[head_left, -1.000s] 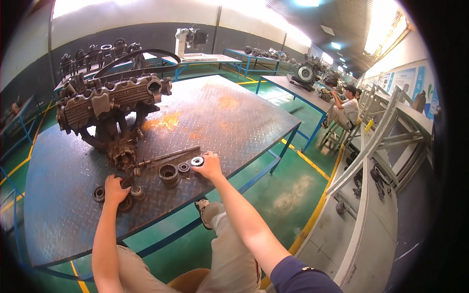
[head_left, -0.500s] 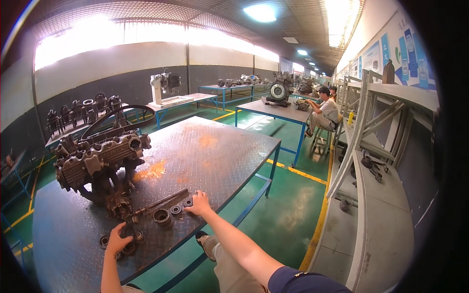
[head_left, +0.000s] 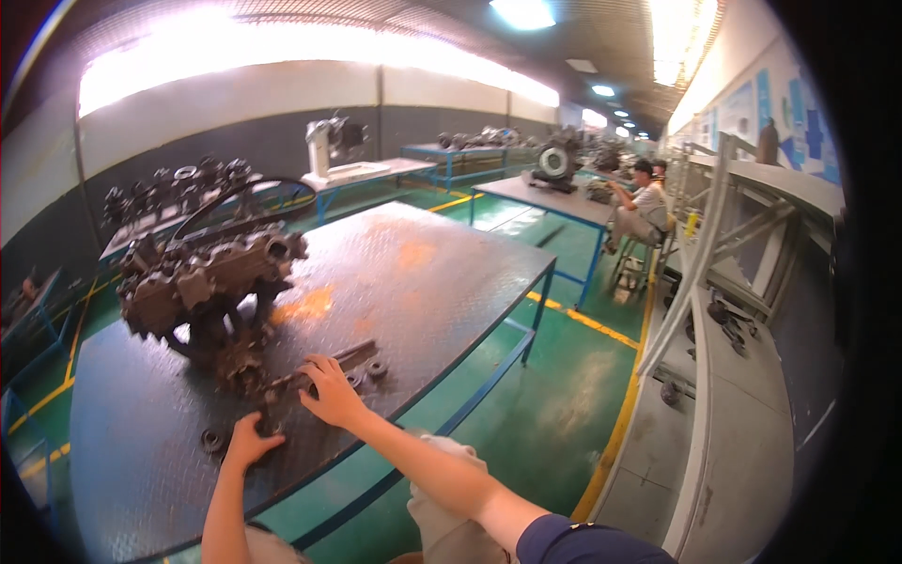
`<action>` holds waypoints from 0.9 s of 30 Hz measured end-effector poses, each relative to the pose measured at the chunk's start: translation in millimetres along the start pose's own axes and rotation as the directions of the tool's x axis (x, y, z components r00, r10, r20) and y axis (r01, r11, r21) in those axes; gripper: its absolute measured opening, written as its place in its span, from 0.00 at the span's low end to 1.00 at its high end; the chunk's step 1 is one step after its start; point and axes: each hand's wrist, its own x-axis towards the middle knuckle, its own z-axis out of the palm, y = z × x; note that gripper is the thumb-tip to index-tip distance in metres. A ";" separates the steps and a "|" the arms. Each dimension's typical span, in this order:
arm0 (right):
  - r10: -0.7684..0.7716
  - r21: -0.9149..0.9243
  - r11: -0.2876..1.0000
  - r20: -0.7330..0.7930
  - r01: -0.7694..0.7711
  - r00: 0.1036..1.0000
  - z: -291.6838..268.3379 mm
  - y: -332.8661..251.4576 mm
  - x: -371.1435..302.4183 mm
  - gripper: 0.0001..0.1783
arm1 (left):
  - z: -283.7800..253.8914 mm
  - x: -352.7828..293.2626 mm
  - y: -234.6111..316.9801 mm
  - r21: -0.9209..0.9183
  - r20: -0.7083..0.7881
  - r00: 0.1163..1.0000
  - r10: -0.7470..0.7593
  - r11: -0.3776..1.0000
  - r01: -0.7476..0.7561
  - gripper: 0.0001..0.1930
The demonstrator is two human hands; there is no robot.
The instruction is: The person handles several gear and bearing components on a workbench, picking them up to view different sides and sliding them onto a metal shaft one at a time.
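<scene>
My right hand (head_left: 334,395) curls over the large ring gear on the metal table (head_left: 442,282), thumb and fingers around it; the hand covers most of the gear. To its left, my left hand (head_left: 250,442) is open, thumb apart from the fingers, over a few small gears that it mostly hides. A small round gear (head_left: 212,440) lies just left of that hand. Beyond my right hand rest another small gear (head_left: 377,369) and a ring (head_left: 354,381), beside a long metal bar (head_left: 349,357). A dark engine assembly (head_left: 207,282) stands at the table's left.
A black belt (head_left: 244,202) loops up behind the engine. Another blue-legged table (head_left: 526,195) carries an engine (head_left: 554,162); a person (head_left: 646,207) sits on a stool by it. Grey metal shelving (head_left: 709,282) runs along the right. Engine parts (head_left: 183,188) line the left bench.
My right hand has left the small gear and moved left onto the large ring gear. My left hand has shifted slightly right, over the small gears. The view has tilted slightly.
</scene>
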 end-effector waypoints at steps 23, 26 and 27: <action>0.133 0.020 0.983 0.606 -0.182 0.785 54.5 -4.7 -7.8 0.32 | 25.6 22.1 12.9 -0.182 0.006 0.983 0.185 0.966 -0.181 0.22; 0.126 0.028 0.981 0.659 -0.191 0.742 62.7 -23.1 -4.1 0.30 | 10.6 11.9 14.8 -0.177 0.010 0.994 0.113 0.978 -0.110 0.21; 0.120 -0.003 0.987 0.664 -0.158 0.738 72.2 -21.3 -8.2 0.29 | 6.2 9.0 16.9 -0.197 0.012 0.995 0.094 0.976 -0.090 0.19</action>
